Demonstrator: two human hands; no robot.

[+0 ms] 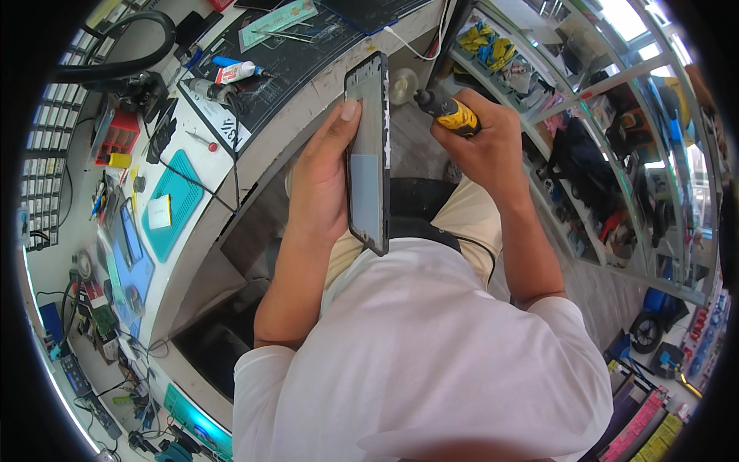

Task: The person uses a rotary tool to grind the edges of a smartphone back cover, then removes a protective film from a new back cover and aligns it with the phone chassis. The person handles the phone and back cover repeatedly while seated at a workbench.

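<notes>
In front of my chest, my left hand [322, 173] grips a thin phone frame [369, 127] by its left side, thumb on its face. The frame stands nearly upright, with a dark rim, a grey inside and a blue-grey rectangle on its lower half. White patches run along its right edge. My right hand [491, 142] is closed around a yellow and black rotary tool [456, 115]. A round, pale, see-through disc [402, 86] shows at the tool's tip, close to the frame's upper right edge. Whether they touch, I cannot tell.
A white workbench [185, 250] curves along my left, with a teal perforated mat [175, 196], a glue tube [235, 72] and a dark work mat [296, 58]. Glass-fronted shelves [573, 104] stand at my right. A white cable [419, 55] hangs off the bench edge.
</notes>
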